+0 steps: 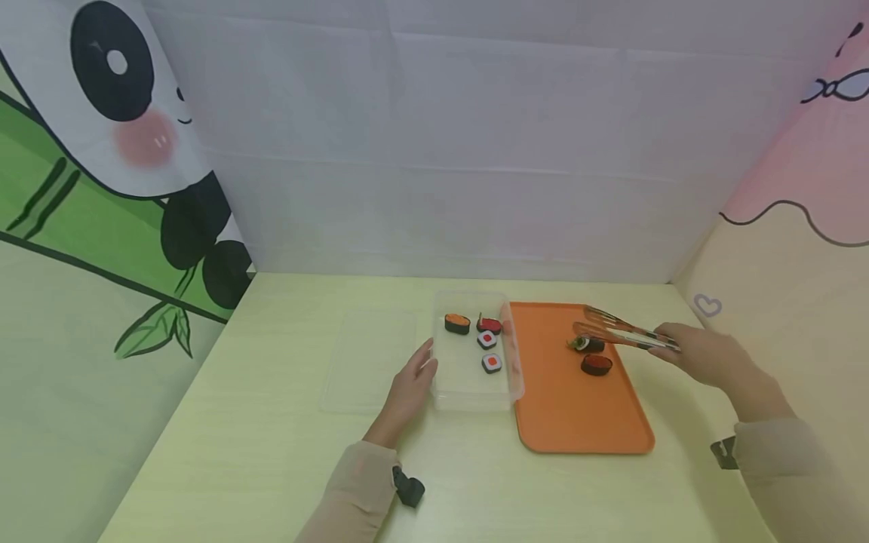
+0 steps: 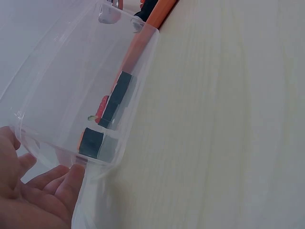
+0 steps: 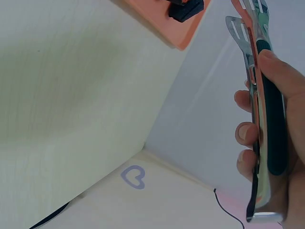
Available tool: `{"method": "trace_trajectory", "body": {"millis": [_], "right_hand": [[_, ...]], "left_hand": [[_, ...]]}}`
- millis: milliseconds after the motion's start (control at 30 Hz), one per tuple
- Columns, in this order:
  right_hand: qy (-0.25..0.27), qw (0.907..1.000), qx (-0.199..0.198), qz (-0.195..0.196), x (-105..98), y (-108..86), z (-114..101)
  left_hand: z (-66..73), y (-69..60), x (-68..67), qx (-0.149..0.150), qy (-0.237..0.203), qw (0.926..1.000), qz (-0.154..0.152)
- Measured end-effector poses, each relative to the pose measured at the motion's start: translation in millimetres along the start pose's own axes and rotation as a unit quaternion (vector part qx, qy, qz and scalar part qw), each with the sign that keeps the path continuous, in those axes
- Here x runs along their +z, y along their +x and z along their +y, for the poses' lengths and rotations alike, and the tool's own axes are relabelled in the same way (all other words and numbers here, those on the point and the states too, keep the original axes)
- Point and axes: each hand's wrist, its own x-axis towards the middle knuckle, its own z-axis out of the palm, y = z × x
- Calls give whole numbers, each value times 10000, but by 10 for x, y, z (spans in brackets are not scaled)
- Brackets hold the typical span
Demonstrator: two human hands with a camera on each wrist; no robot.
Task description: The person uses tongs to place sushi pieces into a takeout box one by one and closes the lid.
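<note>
My right hand [image 1: 706, 358] [image 3: 286, 109] grips metal tongs [image 1: 631, 335] [image 3: 271, 105] with dark handles; their tips are parted above the upper right of the orange tray [image 1: 557, 415]. Under the tongs lies a dark-wrapped roll [image 1: 589, 345], with a red-topped sushi piece [image 1: 597, 365] just below it. My left hand [image 1: 407, 388] [image 2: 45, 191] rests its fingers against the left wall of a clear plastic box [image 1: 468, 400] [image 2: 62, 81]. Inside the box are an orange-topped piece [image 1: 457, 324], a red-topped piece [image 1: 489, 325] and two white rolls with red centres [image 1: 486, 340].
A flat clear lid [image 1: 366, 362] lies on the pale table [image 1: 258, 452] left of the box. The box's right edge meets the tray's left edge. Behind the table stands a white wall [image 1: 441, 151], with printed cloths [image 1: 61, 324] at the sides.
</note>
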Motion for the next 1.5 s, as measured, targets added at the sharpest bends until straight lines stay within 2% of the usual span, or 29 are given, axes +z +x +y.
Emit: {"method": "trace_trajectory", "body": {"millis": [200, 500, 833, 1033, 1267, 1500], "right_hand": [[3, 9999, -97, 36, 83, -56, 87], [215, 9993, -142, -285, 197, -15, 235], [533, 9977, -400, -84, 322, 69, 250], [380, 9985, -384, 78, 320, 110, 256], [378, 9969, -565, 400, 144, 132, 103], [509, 9947, -714, 532, -83, 220, -274]], "left_hand": [[-9, 19, 18, -168, 76, 9998, 101], [23, 2, 23, -63, 20, 9999, 123], [38, 3, 28, -114, 37, 9998, 168], [39, 7, 30, -105, 107, 9997, 185], [25, 7, 25, -60, 109, 9998, 164], [43, -3, 19, -31, 116, 9998, 131]]}}
